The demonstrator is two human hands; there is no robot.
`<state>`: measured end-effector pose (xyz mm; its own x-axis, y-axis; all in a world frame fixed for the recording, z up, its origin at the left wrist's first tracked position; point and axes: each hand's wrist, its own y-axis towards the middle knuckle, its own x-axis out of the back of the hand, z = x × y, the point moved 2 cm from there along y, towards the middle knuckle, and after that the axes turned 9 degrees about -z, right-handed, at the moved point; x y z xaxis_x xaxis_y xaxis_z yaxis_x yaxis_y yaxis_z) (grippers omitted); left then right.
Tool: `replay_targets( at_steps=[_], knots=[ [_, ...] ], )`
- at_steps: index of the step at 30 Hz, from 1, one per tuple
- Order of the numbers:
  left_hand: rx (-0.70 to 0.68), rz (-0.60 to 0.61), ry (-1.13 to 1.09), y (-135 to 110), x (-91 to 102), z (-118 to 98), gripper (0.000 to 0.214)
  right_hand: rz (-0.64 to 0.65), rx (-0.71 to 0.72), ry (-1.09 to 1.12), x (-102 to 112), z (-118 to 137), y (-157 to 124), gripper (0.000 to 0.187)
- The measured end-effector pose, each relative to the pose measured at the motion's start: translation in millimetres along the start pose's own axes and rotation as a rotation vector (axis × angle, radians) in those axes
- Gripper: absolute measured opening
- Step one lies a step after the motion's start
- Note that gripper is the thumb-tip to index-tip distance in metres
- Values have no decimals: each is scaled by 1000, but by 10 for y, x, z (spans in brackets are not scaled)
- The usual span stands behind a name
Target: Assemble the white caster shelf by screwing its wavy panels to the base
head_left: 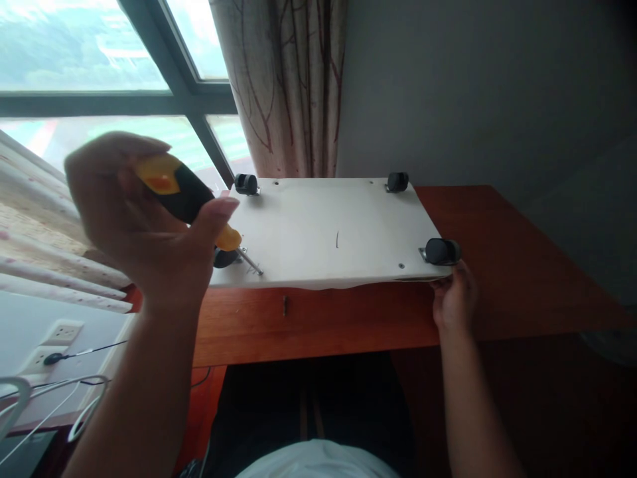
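My left hand [154, 219] is wrapped round the yellow and black handle of a screwdriver [192, 196], whose metal shaft points down to the right. Its tip meets, or hangs just over, a screw spot near the front left corner of a white board [318, 219]. That corner's black caster wheel [226, 257] is partly hidden behind the screwdriver and hand. Closed at the board's front right corner, my right hand [454, 299] grips the edge beneath another caster wheel [442, 251]. Two more casters [245, 184] [397, 182] stand on the far corners.
The board lies on a reddish-brown wooden table [497, 265]. A small screw-like piece [285, 305] rests near the front edge. Behind are a curtain [298, 86], a window and a grey wall. Sockets [62, 332] with a plugged-in cable are at lower left.
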<state>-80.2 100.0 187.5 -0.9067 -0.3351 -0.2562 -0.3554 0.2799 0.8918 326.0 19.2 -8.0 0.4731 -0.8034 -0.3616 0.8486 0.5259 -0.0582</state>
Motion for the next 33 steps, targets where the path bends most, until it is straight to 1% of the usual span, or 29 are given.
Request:
replay_targets(
  at_steps=[2, 3, 5, 7, 10, 12, 15, 17, 20, 24, 26, 27, 31, 33],
  knots=[
    [-122, 41, 83, 0, -5, -22, 52, 5, 2, -3, 3, -10, 10, 36],
    [-157, 64, 103, -13, -26, -43, 51, 7, 4, -6, 6, -16, 16, 36],
    [-131, 79, 61, -49, -79, -76, 48, 10, 6, -12, 11, -28, 27, 38],
    [-83, 60, -1, -79, -119, -87, 42, 11, 4, -11, 15, -33, 30, 38],
    [-39, 54, -47, -78, -123, -48, 38, 13, -3, -8, 14, -29, 21, 38],
    [-80, 87, -15, -56, -101, -18, 43, 20, -5, -8, 11, -23, 13, 38],
    [-193, 105, 66, -32, -72, -33, 61, 26, -3, -6, 7, -19, 10, 38],
    [-169, 111, 99, -40, -82, -67, 62, 23, -8, -8, 6, -18, 10, 39],
    [-62, 112, 59, -83, -131, -112, 48, 18, -14, -10, 4, -11, 6, 38],
    [-76, 40, -79, -110, -153, -97, 39, 20, -11, -13, 3, 2, -3, 38],
    [-57, 54, -82, -95, -141, -45, 36, 25, -14, -22, 6, 1, -3, 39],
    [-55, 72, -74, -84, -133, -20, 38, 27, -15, -24, 8, 0, -3, 39],
    [-118, 90, -37, -52, -116, -13, 63, 31, -3, -10, 14, -4, -8, 41],
    [-80, 81, 1, -47, -127, -51, 61, 43, 2, 5, 11, -4, -13, 41]
  ],
)
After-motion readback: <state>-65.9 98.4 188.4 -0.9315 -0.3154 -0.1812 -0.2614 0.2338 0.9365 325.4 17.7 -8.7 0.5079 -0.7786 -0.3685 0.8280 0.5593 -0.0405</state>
